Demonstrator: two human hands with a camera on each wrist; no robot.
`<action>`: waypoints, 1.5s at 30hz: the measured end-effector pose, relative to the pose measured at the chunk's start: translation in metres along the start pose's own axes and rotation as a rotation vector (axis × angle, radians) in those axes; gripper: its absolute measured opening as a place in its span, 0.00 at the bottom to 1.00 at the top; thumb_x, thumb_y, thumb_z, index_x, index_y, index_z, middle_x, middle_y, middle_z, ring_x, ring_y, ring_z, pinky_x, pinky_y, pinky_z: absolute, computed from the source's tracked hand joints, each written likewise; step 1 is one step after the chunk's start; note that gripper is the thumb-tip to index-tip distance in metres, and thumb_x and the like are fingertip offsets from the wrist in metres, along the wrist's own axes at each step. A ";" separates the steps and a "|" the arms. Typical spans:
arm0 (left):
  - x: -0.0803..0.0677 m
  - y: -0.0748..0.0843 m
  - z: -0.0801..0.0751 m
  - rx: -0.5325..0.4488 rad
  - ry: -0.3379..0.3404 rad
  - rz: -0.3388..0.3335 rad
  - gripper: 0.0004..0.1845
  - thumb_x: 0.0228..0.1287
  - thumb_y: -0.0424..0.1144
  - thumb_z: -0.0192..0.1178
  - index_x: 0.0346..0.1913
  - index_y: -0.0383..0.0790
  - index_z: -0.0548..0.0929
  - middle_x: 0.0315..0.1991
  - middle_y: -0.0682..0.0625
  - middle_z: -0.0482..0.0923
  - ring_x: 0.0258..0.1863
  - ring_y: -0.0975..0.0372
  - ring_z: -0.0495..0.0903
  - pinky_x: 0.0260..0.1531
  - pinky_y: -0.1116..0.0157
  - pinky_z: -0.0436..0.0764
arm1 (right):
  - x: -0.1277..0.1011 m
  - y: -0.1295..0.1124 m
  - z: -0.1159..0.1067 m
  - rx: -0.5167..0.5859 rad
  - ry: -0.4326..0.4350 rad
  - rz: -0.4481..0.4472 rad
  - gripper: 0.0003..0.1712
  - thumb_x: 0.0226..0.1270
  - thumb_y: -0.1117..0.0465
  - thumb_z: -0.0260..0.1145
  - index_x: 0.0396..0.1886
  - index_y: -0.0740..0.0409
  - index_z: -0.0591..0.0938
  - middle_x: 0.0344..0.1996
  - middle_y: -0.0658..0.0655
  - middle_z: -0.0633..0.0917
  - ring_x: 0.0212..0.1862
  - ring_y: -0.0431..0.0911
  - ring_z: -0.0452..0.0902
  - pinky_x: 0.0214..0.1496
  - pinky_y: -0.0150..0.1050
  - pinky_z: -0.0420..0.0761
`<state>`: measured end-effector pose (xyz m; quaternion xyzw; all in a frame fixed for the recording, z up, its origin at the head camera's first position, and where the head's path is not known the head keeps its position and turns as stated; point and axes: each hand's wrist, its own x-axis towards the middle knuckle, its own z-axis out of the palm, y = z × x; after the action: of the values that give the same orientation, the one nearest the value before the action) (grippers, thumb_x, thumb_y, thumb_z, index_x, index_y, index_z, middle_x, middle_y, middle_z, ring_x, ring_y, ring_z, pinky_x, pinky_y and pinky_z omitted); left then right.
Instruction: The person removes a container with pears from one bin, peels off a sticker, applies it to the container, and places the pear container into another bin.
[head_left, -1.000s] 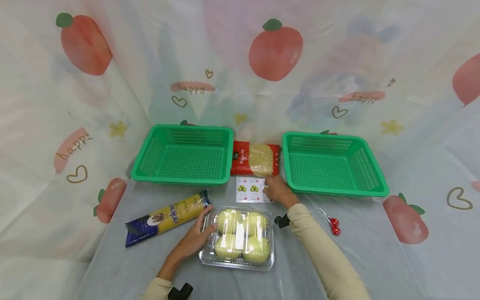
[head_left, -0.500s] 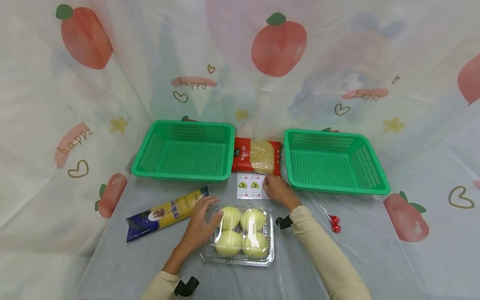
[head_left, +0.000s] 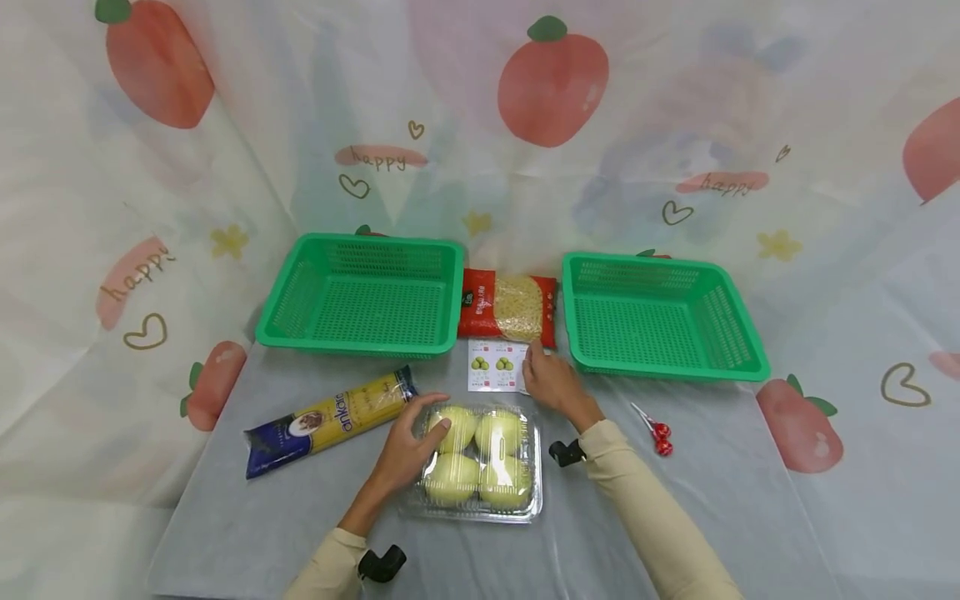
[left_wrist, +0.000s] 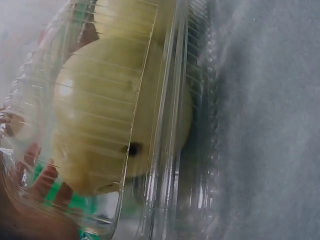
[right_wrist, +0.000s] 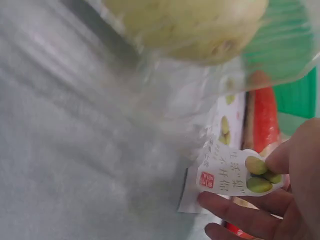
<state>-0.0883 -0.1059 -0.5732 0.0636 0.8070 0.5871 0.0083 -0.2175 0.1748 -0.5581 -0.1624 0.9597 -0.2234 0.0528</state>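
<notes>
Head view: from above, facing forward and down, far enough to take in both hands. Left wrist view: pressed close against the clear box of pears. Right wrist view: low, close, sharing that box.

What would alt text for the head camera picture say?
A left hand rests on a clear box of green apples while the right hand touches a sticker sheet. Two green baskets and a spaghetti packet lie nearby.
</notes>
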 end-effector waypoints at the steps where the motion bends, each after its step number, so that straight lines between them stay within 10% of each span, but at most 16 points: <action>1: 0.000 0.000 0.000 0.001 -0.002 -0.001 0.23 0.77 0.46 0.64 0.71 0.49 0.79 0.70 0.52 0.76 0.75 0.51 0.70 0.76 0.40 0.64 | -0.001 -0.002 -0.002 0.008 -0.005 -0.006 0.07 0.84 0.59 0.52 0.48 0.60 0.70 0.20 0.54 0.74 0.21 0.48 0.68 0.24 0.41 0.67; 7: 0.004 -0.001 0.002 0.021 -0.021 0.029 0.21 0.78 0.45 0.63 0.69 0.49 0.80 0.68 0.52 0.76 0.73 0.53 0.71 0.74 0.42 0.67 | -0.015 -0.018 -0.026 0.136 0.019 -0.059 0.06 0.84 0.61 0.53 0.48 0.60 0.73 0.29 0.55 0.81 0.24 0.45 0.71 0.26 0.39 0.70; 12: 0.010 0.000 0.011 0.031 -0.038 0.037 0.19 0.81 0.45 0.60 0.69 0.49 0.80 0.67 0.53 0.76 0.72 0.55 0.72 0.74 0.44 0.68 | -0.045 -0.049 -0.054 0.344 -0.021 -0.084 0.07 0.81 0.61 0.58 0.42 0.58 0.80 0.48 0.61 0.89 0.48 0.55 0.86 0.48 0.51 0.84; 22: 0.017 0.005 0.007 0.096 -0.056 0.031 0.23 0.81 0.52 0.59 0.70 0.48 0.80 0.69 0.51 0.74 0.73 0.54 0.70 0.74 0.43 0.67 | -0.069 -0.089 -0.019 0.401 -0.050 -0.246 0.08 0.76 0.63 0.66 0.33 0.50 0.81 0.60 0.66 0.85 0.67 0.60 0.78 0.79 0.67 0.61; 39: 0.015 0.011 -0.007 0.233 -0.206 0.080 0.50 0.55 0.62 0.79 0.77 0.48 0.71 0.76 0.46 0.64 0.75 0.51 0.65 0.70 0.39 0.71 | -0.061 -0.092 0.005 0.246 0.041 -0.303 0.04 0.72 0.63 0.70 0.35 0.53 0.83 0.53 0.63 0.88 0.57 0.58 0.84 0.62 0.62 0.80; 45: 0.003 0.009 -0.010 0.270 -0.212 0.040 0.51 0.55 0.64 0.78 0.78 0.49 0.70 0.75 0.48 0.64 0.74 0.52 0.65 0.68 0.38 0.73 | -0.068 -0.091 0.018 0.260 0.029 -0.206 0.12 0.73 0.58 0.73 0.50 0.55 0.82 0.49 0.56 0.88 0.53 0.53 0.85 0.57 0.57 0.81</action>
<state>-0.0918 -0.1126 -0.5615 0.1418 0.8716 0.4635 0.0733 -0.1243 0.1131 -0.5315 -0.2483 0.9016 -0.3523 0.0365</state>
